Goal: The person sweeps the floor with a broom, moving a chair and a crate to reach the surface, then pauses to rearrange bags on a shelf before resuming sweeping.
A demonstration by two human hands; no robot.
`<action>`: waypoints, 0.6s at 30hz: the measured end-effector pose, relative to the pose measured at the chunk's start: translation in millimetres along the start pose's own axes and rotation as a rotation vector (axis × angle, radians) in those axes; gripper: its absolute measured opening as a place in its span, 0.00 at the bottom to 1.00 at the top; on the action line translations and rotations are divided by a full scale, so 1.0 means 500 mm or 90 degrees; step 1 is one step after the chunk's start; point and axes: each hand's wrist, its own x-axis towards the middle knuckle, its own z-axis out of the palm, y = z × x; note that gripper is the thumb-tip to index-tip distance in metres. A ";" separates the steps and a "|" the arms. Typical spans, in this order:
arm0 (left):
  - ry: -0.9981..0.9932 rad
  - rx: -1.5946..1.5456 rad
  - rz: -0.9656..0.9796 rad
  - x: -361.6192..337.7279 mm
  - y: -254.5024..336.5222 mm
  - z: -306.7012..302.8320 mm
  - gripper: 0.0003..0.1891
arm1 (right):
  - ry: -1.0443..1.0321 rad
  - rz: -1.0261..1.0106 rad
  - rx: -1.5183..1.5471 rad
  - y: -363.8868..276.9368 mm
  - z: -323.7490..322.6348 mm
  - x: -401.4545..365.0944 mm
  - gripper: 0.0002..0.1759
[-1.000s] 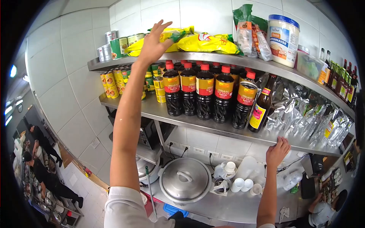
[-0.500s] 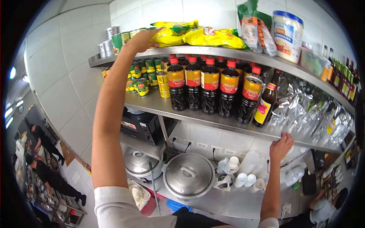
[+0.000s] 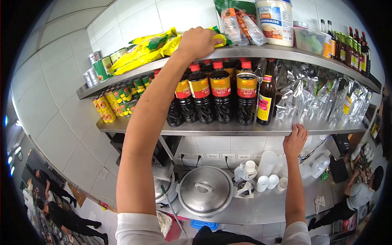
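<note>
My left hand (image 3: 199,43) reaches up to the top shelf, its fingers curled over the right-hand yellow plastic bag (image 3: 170,45); part of that bag is hidden beneath the hand. Another yellow bag (image 3: 136,54) lies to its left. Lower down, my right hand (image 3: 295,141) grips the front edge of the middle shelf (image 3: 261,129). Behind that hand stand silver foil pouches (image 3: 300,96). Soy sauce bottles (image 3: 221,98) with red caps fill the shelf below my left hand, beside a brown bottle (image 3: 266,96) with a yellow and pink label.
A mayonnaise jar (image 3: 275,22), a green and clear bag (image 3: 237,22) and a plastic tub (image 3: 309,40) share the top shelf. Cans (image 3: 106,108) are stacked at left. On the counter sit a large lidded pot (image 3: 205,191) and white cups (image 3: 268,183). Other people work at both sides.
My left hand has moved right along the top shelf, from the left bag to the right bag. The view has turned; my right hand stays on the shelf edge.
</note>
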 end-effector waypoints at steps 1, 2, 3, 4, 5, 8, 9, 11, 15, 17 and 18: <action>-0.004 0.013 -0.071 0.003 0.011 0.005 0.27 | -0.005 0.010 0.000 0.000 0.002 0.001 0.32; -0.010 0.029 -0.144 0.002 0.017 0.008 0.26 | -0.008 0.014 0.007 -0.002 0.005 0.000 0.32; -0.046 0.023 -0.166 -0.001 0.016 0.007 0.31 | -0.001 0.017 0.003 0.001 0.008 -0.004 0.32; -0.052 0.027 -0.178 -0.013 0.009 -0.002 0.31 | 0.008 0.012 -0.001 0.002 0.012 -0.001 0.32; -0.052 -0.027 -0.131 -0.021 0.000 -0.016 0.34 | 0.029 0.005 -0.002 0.001 0.014 0.000 0.33; 0.032 0.109 0.013 -0.063 -0.089 0.004 0.44 | 0.028 0.007 0.001 0.002 0.017 -0.001 0.33; -0.051 0.062 -0.055 -0.086 -0.111 0.003 0.46 | 0.025 0.008 0.005 0.002 0.014 0.000 0.33; -0.144 0.017 -0.098 -0.113 -0.116 -0.014 0.49 | 0.025 -0.002 0.008 0.008 0.007 0.004 0.32; -0.232 -0.027 -0.067 -0.084 -0.159 -0.041 0.45 | 0.008 -0.001 0.025 0.017 0.011 -0.003 0.31; -0.069 0.317 0.240 -0.084 -0.285 -0.050 0.25 | 0.037 -0.031 0.077 0.039 0.038 -0.006 0.32; -0.091 0.348 0.163 -0.087 -0.347 -0.050 0.26 | 0.054 -0.034 0.112 0.039 0.034 -0.007 0.32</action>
